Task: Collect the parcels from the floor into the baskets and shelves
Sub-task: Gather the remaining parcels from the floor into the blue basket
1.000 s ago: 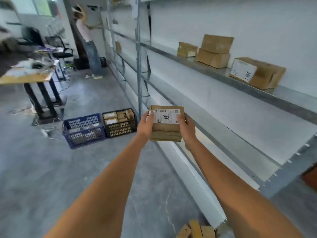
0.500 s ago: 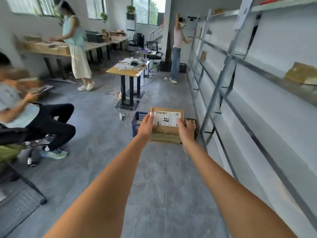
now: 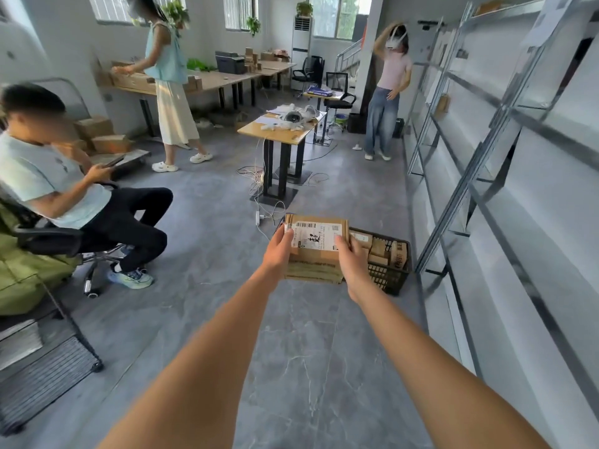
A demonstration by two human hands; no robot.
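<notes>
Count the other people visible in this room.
3: a seated person in a pale shirt at left, a standing person in a long white skirt by the far benches, a person in jeans beside the metal shelving.

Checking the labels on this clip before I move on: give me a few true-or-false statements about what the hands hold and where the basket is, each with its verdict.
1. Both hands hold the stack of parcels, the left hand on its left side and the right hand on its right. True.
2. The top parcel bears a white printed label. True.
3. The black basket on the floor is empty. False: it already holds several small cardboard parcels.
4. The black basket stands on the table. False: it is on the floor beside the metal shelves.
5. The stack is resting on the floor. False: it is held up in the air in front of the person.
</notes>
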